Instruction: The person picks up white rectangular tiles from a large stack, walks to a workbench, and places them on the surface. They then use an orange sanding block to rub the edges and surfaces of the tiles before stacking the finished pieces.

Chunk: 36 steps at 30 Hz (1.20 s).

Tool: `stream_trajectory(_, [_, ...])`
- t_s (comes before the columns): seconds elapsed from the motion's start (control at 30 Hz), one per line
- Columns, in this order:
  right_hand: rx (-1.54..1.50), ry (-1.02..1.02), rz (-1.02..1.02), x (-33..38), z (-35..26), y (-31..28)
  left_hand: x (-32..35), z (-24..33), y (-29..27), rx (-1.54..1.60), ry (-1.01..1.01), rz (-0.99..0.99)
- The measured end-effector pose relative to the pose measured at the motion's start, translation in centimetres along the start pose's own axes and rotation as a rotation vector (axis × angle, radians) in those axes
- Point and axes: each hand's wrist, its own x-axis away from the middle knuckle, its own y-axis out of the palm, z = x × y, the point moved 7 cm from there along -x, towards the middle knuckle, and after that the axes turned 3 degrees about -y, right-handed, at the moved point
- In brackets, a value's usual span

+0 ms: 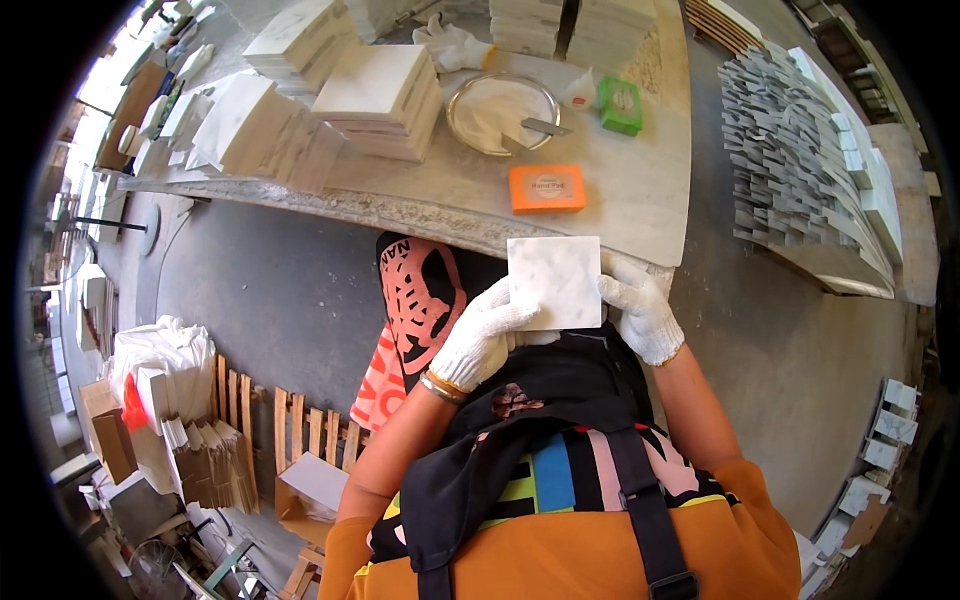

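Gloves cover both of your hands, white knitted ones, and between them you hold a square white marble tile [555, 282] flat above your lap, just short of the worktop [640, 195] edge. Your left hand [483, 335] grips the tile's lower left corner, fingers curled up over its face and the thumb hidden beneath. Your right hand [640, 310] closes on the right edge, fingers wrapped around the rim; you cannot see its thumb either. A gold bangle [440, 385] sits at your left wrist. Under the tile lies a black apron [540, 400], and a red and black patterned cloth [420, 300] shows to the left of it.

Past the tile, on the pale stone worktop, an orange rectangular sponge block [546, 188] lies nearest to you, well clear of your hands. Beyond it stands a round metal bowl [502, 112] holding white paste, with a putty knife [545, 127] resting across its rim. A green box [621, 105] sits just to the right of the bowl. To the bowl's left, stacks of square white tiles [385, 100] are piled up, and more stacks [570, 25] rise at the far edge beside a spare white glove [450, 45]. Off to the right, apart from the worktop, a panel of grey mosaic strips [790, 160] leans on a slab.
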Motion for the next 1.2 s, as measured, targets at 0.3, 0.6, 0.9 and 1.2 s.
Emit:
stream_trajectory(0.3, [0.014, 0.056, -0.063, 3.0, -0.2, -2.8, -0.9, -1.5, 1.4, 0.015, -0.058, -0.022])
stream_trajectory(0.6, [0.049, 0.078, -0.074, 3.3, -0.2, -3.0, -1.5, -1.4, 1.4, 0.065, -0.039, -0.025])
stream_trajectory(0.9, [0.073, 0.155, -0.122, 2.4, 0.0, -1.5, -1.2, -0.9, 0.8, 0.109, -0.009, -0.024])
stream_trajectory(1.2, [-0.129, 0.112, -0.138, 1.8, 1.5, -2.1, -1.1, -0.6, 0.9, 0.132, -0.003, -0.056])
